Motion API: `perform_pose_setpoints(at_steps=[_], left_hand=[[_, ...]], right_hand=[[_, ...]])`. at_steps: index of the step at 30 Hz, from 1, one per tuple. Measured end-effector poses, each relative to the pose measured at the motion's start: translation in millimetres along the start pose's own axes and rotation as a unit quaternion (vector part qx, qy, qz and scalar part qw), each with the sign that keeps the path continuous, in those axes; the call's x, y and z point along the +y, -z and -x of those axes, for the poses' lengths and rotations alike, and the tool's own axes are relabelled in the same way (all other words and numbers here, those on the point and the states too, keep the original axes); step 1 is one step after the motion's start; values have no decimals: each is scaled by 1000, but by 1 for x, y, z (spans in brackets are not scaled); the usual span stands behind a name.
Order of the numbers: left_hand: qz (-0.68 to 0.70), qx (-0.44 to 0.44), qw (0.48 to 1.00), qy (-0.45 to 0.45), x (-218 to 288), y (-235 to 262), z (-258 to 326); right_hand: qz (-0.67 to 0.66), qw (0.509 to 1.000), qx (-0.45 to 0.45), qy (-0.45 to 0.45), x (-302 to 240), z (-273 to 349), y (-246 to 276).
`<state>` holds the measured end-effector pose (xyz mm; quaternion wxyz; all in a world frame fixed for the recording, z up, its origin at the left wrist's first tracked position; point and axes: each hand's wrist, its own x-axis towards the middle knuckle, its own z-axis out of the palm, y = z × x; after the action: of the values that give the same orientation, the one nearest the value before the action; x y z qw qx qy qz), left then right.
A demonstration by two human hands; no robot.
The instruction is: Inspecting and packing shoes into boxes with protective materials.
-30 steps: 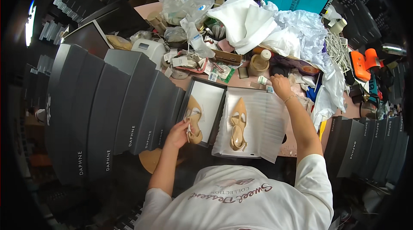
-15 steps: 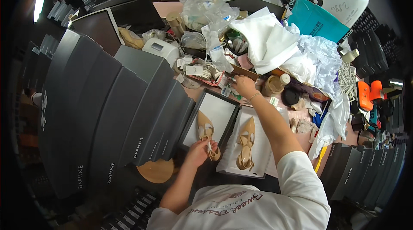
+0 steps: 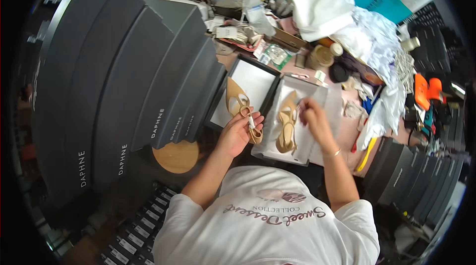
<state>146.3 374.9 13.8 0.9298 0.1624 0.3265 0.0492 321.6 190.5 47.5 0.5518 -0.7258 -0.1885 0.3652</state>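
Note:
My left hand [image 3: 235,135] grips a beige pointed shoe [image 3: 235,95] by its strap end. A small white piece hangs at the strap by the fingers. The shoe's toe lies over a dark open box part with a pale inside [image 3: 256,78]. To the right, a matching beige shoe [image 3: 285,129] rests in a white paper-lined box [image 3: 308,97]. My right hand [image 3: 315,122] is just right of this second shoe, its fingers curled together. Whatever lies between those fingertips is too blurred and small to name.
Tall stacks of dark shoe boxes [image 3: 144,77] rise at the left; more boxes [image 3: 416,176] stand at the right. Clutter covers the table's far side: a green-and-clear packet [image 3: 277,56], jars [image 3: 321,57], white wrapping [image 3: 312,5] and a yellow tool [image 3: 366,155]. A round stool [image 3: 176,157] is below.
My right hand has drawn back from the far clutter to beside the second shoe, its fingers now curled. My left hand still holds the first shoe. The whole view has tilted downward.

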Motion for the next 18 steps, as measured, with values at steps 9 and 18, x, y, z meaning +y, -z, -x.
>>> perform_pose_setpoints(at_steps=[9,18], left_hand=[[-78,-25,997,4,-55,-25,29],[-91,-48,995,8,-73,-34,41]], right_hand=[[347,924,77,140,-16,122,-58],[335,924,145,110,-3,136,-63]])
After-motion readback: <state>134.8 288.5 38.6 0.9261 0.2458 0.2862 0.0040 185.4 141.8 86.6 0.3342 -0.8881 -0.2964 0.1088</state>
